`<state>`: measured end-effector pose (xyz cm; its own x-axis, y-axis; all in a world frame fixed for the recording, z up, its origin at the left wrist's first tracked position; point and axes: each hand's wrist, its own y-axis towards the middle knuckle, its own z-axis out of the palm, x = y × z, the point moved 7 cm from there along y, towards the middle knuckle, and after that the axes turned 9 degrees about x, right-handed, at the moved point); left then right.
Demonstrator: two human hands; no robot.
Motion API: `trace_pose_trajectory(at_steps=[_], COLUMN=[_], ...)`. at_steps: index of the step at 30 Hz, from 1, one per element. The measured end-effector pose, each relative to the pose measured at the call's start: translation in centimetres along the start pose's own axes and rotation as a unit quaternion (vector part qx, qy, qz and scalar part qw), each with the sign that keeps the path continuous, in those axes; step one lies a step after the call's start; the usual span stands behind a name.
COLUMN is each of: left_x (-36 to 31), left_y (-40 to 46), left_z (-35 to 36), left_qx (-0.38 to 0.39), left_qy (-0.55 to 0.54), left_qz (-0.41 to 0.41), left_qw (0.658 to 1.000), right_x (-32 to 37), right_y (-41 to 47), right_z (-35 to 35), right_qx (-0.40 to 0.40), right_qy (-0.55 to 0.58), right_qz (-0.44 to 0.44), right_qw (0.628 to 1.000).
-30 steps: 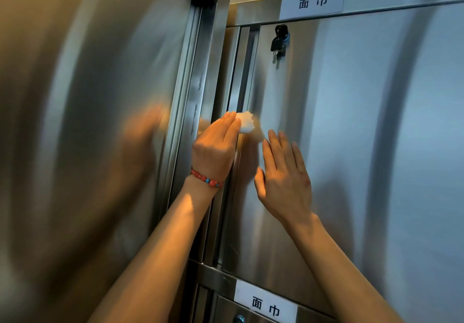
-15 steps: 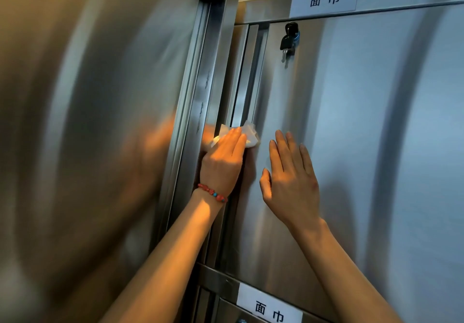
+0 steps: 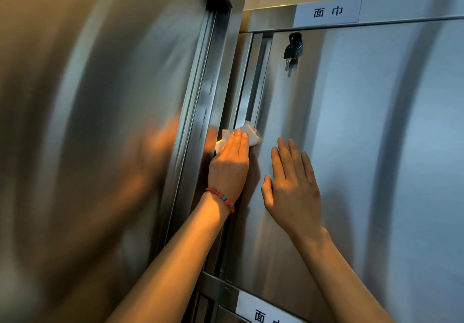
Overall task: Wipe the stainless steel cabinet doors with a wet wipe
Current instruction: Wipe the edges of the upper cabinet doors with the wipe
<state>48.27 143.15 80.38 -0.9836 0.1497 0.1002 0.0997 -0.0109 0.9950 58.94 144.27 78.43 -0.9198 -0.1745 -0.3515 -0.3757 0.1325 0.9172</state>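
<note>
Pressing the wet wipe (image 3: 247,134) under flat left fingers (image 3: 238,141), you risk snagging it in the door's edge channel (image 3: 247,91) above them.

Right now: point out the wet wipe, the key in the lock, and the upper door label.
wet wipe (image 3: 252,134): head view, white fold beyond the fingertips.
key (image 3: 292,47): head view, black key head.
upper door label (image 3: 327,11): head view, middle of the white label.

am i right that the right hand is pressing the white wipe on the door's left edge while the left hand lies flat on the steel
Not quite. The head view shows the left hand, with the beaded bracelet, pressing the wipe; the right hand lies flat on the cabinet door.
</note>
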Motion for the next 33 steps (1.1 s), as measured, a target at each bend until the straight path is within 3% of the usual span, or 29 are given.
trace_pose_trajectory(at_steps=[33], left_x=[1.0], left_y=[0.9], left_z=[0.4], left_qx=[0.024], left_qy=[-0.050], left_qz=[-0.002], left_qw=[0.998], right_x=[0.1], right_y=[0.1], right_z=[-0.1], right_qx=[0.008], right_qy=[0.007], right_qz=[0.005], right_qw=[1.000])
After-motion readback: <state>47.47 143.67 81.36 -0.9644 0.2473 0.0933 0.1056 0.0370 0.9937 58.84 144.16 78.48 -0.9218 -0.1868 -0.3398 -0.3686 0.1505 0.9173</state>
